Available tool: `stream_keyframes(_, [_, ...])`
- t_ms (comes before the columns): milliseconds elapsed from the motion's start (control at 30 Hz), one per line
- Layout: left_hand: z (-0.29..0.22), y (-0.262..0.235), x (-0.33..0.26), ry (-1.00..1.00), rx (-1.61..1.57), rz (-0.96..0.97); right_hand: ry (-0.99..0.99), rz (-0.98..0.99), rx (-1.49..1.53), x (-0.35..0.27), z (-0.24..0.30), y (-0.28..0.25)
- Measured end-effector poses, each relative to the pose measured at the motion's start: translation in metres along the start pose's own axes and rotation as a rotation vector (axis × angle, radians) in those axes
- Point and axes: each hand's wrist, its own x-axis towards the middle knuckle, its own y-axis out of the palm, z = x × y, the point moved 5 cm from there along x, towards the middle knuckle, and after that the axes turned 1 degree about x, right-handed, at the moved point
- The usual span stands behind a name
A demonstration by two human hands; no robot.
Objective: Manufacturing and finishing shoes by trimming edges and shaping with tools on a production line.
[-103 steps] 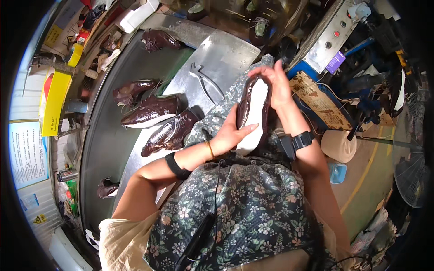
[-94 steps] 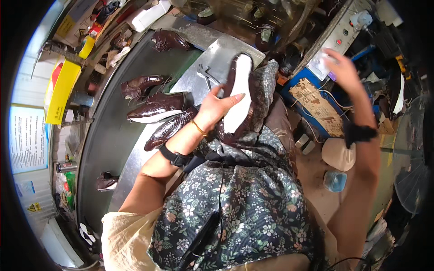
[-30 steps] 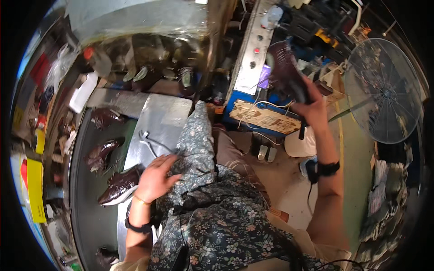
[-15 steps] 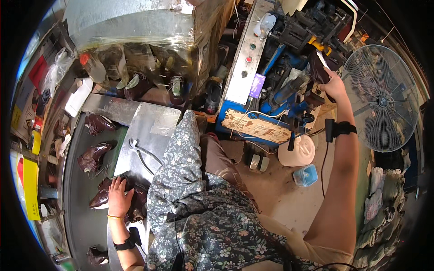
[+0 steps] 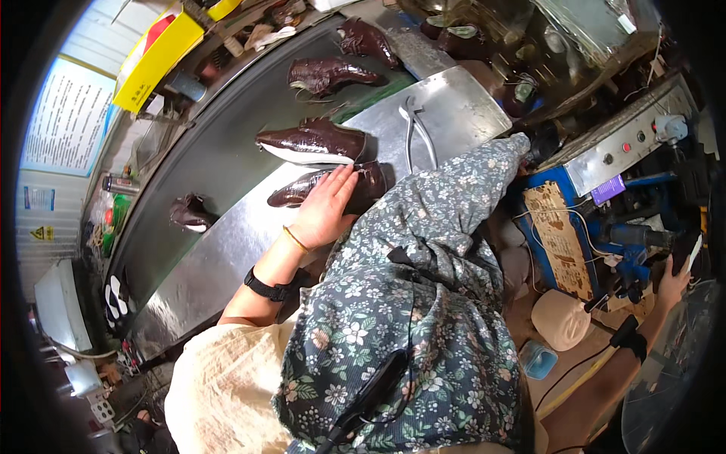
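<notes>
My left hand [image 5: 325, 208] lies with fingers stretched out over a glossy dark brown shoe [image 5: 369, 184] at the front edge of the metal plate. Just beyond it lies a similar shoe [image 5: 311, 141] on its side, its white bottom edge toward the hand. At the far right, beside the blue machine [image 5: 544, 179], my right hand [image 5: 668, 286] grips a shoe whose white bottom [image 5: 693, 253] shows; the rest of this shoe is dark and mostly hidden. Metal pliers [image 5: 413, 121] rest on the plate beyond my left hand.
Brown shoes [image 5: 333, 76] [image 5: 367, 41] [image 5: 190, 213] lie along the dark conveyor belt [image 5: 227, 144], beside the metal plate [image 5: 461, 98]. A pale plastic jug [image 5: 560, 320] and a blue tub [image 5: 538, 359] stand low by the machine. A fan [image 5: 673, 378] stands at the lower right.
The view has swung left toward the belt. The shoe my left hand was touching now lies flat beyond it, and the hand has moved onto the neighbouring shoe. My right hand still holds its shoe.
</notes>
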Motion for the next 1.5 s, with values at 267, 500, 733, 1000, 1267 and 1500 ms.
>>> stream_keyframes(267, [0.1, 0.007, -0.025, -0.196, 0.01, -0.068, -0.18, -0.117, 0.018, 0.076, -0.078, 0.01])
stream_keyframes(500, [0.056, -0.025, 0.004, -0.327, -0.307, 0.292, -0.621, 0.076, 0.535, -0.024, 0.223, -0.068])
stream_keyframes(733, [-0.115, 0.006, 0.077, 0.106, -2.227, 1.05, -0.482, 0.705, 2.262, -0.216, 0.436, -0.187])
stream_keyframes(1000, [-0.124, 0.03, 0.19, 0.054, -1.511, 0.169, -0.659, 0.549, 1.46, -0.24, 0.453, -0.179])
stream_keyframes(1267, [-0.128, 0.062, 0.207, -0.192, -1.538, 0.268, -0.516, 0.824, 1.347, -0.241, 0.471, -0.124])
stream_keyframes(1500, [-0.11, 0.041, 0.164, 0.405, -0.868, 0.106, -0.214, 0.703, 1.552, -0.35, 0.435, -0.124])
